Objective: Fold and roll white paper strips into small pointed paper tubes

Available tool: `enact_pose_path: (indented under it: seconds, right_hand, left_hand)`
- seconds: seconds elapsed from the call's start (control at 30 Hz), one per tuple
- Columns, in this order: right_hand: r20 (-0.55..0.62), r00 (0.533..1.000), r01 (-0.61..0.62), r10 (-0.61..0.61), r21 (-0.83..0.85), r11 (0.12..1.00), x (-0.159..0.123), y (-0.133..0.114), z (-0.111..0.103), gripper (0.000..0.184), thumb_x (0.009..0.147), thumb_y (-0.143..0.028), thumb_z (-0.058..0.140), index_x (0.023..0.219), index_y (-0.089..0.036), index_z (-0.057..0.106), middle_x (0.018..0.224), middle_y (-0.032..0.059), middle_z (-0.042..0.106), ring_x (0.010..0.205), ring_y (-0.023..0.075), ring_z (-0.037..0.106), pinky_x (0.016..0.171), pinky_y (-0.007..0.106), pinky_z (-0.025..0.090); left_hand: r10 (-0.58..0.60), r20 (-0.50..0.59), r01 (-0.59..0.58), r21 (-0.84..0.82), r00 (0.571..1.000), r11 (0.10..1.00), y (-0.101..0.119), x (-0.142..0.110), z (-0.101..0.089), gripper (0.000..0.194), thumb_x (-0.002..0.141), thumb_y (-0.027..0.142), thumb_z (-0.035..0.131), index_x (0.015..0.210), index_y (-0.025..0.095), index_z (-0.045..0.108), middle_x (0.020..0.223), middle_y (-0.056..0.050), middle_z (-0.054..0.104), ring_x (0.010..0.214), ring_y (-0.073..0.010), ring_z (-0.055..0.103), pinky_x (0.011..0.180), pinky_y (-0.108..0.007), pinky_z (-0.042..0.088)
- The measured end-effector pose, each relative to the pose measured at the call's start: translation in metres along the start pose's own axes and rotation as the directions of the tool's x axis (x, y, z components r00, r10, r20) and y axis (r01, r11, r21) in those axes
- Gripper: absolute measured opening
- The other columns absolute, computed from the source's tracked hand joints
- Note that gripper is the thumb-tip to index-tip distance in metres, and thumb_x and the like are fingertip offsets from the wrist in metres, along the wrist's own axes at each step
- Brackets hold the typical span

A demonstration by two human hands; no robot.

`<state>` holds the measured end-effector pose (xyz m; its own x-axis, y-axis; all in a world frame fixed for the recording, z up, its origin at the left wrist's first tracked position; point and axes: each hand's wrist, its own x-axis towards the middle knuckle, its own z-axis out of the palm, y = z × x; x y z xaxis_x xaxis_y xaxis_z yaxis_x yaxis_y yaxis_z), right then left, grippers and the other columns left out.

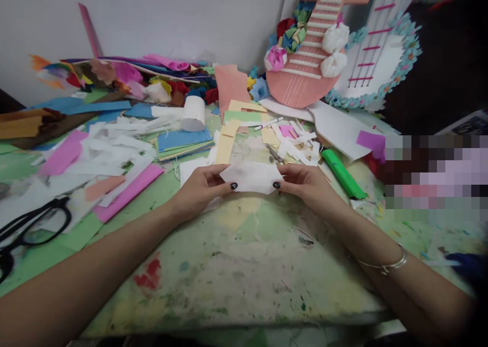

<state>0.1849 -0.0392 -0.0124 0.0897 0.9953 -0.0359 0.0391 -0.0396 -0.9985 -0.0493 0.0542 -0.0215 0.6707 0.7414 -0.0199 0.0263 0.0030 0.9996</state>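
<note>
A small white sheet of paper [251, 178] with pointed ends is stretched between my two hands, just above the table. My left hand [204, 188] pinches its left end, thumb on top and fingers behind. At the other end my right hand [305, 183] grips the sheet the same way. Behind the paper lie scissors [277, 156], partly hidden, and a cream paper strip [227, 142]. Close to my right hand rests a green roll [343, 175]. A stack of blue and green paper [185, 142] is beyond my left hand.
White paper scraps [114, 146] and a pink strip [129, 192] cover the left side, with black-framed glasses [41, 225] at the near left. A white roll [193, 114] stands at the back. Paper instrument shapes, one a pink lute-like body [293, 85], lean against the wall [183, 16].
</note>
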Motion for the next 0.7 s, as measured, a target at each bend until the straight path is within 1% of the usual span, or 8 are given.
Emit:
enact_pose_path:
  seconds: [0.07,0.17,0.27,0.4,0.47,0.53,0.6,0.7]
  right_hand:
    - [-0.031,0.998,0.045,-0.047,-0.052,0.998,-0.001,-0.001,0.001,0.015,0.069,-0.025,0.077,0.083,-0.021,0.075,0.081,0.0013,0.073,0.067,0.0126,0.062,0.064,0.030,0.052]
    - [-0.063,0.990,0.115,-0.125,-0.145,0.983,-0.003,-0.004,0.003,0.008,0.070,-0.025,0.075,0.077,-0.021,0.076,0.076,0.0020,0.073,0.070,0.0147,0.064,0.068,0.032,0.054]
    - [-0.099,0.978,0.164,-0.186,-0.199,0.966,-0.006,-0.008,0.006,0.009,0.070,-0.023,0.074,0.078,-0.021,0.077,0.078,0.0030,0.075,0.071,0.0157,0.067,0.069,0.032,0.056]
    - [-0.151,0.937,0.282,-0.314,-0.200,0.938,-0.009,-0.009,0.006,0.013,0.073,-0.017,0.069,0.081,-0.023,0.077,0.086,0.0032,0.076,0.083,0.0173,0.070,0.077,0.033,0.057]
    - [-0.129,0.917,0.346,-0.377,-0.212,0.914,-0.008,-0.008,0.004,0.015,0.073,-0.015,0.067,0.079,-0.024,0.077,0.091,0.0030,0.076,0.092,0.0181,0.069,0.083,0.035,0.056]
    - [-0.051,0.918,0.367,-0.393,-0.265,0.892,-0.006,-0.005,0.001,0.016,0.074,-0.013,0.066,0.079,-0.024,0.076,0.096,0.0043,0.075,0.096,0.0187,0.069,0.085,0.036,0.056]
    - [0.079,0.921,0.383,-0.382,-0.376,0.844,-0.004,-0.003,-0.002,0.016,0.075,-0.013,0.064,0.080,-0.022,0.075,0.100,0.0069,0.074,0.096,0.0197,0.069,0.083,0.036,0.057]
    - [0.300,0.879,0.476,-0.370,-0.561,0.678,-0.003,-0.002,-0.005,0.019,0.076,-0.009,0.060,0.080,-0.021,0.074,0.100,0.0082,0.074,0.093,0.0202,0.070,0.083,0.037,0.055]
  left_hand:
    - [0.035,-0.002,-0.035,0.025,0.999,0.999,0.001,-0.001,0.001,0.039,0.072,0.023,0.075,0.110,0.017,0.069,0.111,-0.008,0.072,0.095,-0.0189,0.068,0.083,-0.033,0.056]
    - [0.105,-0.004,-0.104,0.093,0.994,0.990,0.001,-0.002,0.002,0.037,0.072,0.019,0.073,0.108,0.016,0.070,0.113,-0.009,0.071,0.102,-0.0221,0.067,0.091,-0.038,0.056]
    - [0.286,0.006,-0.284,0.146,0.958,0.948,-0.001,-0.002,0.000,0.047,0.075,0.018,0.071,0.121,0.018,0.063,0.123,-0.011,0.065,0.114,-0.0243,0.062,0.101,-0.043,0.051]
    - [0.555,0.014,-0.503,0.443,0.832,0.742,-0.003,-0.002,-0.004,0.073,0.074,0.020,0.072,0.141,0.027,0.043,0.144,-0.011,0.046,0.134,-0.0283,0.045,0.108,-0.046,0.044]
    - [0.630,0.018,-0.503,0.619,0.777,0.603,-0.002,-0.003,-0.006,0.073,0.077,0.019,0.070,0.142,0.028,0.040,0.144,-0.010,0.045,0.134,-0.0284,0.043,0.107,-0.046,0.045]
    - [0.660,0.048,-0.476,0.732,0.749,0.488,-0.001,-0.004,-0.007,0.067,0.080,0.016,0.065,0.142,0.026,0.039,0.142,-0.011,0.046,0.134,-0.0271,0.042,0.107,-0.046,0.045]
    - [0.627,0.110,-0.450,0.790,0.771,0.416,-0.003,-0.004,-0.008,0.063,0.083,0.016,0.061,0.142,0.022,0.038,0.142,-0.012,0.046,0.135,-0.0266,0.041,0.109,-0.046,0.042]
    - [0.491,0.226,-0.430,0.831,0.841,0.354,-0.008,-0.002,-0.012,0.053,0.088,0.018,0.053,0.139,0.015,0.040,0.138,-0.017,0.050,0.130,-0.0281,0.046,0.107,-0.048,0.043]
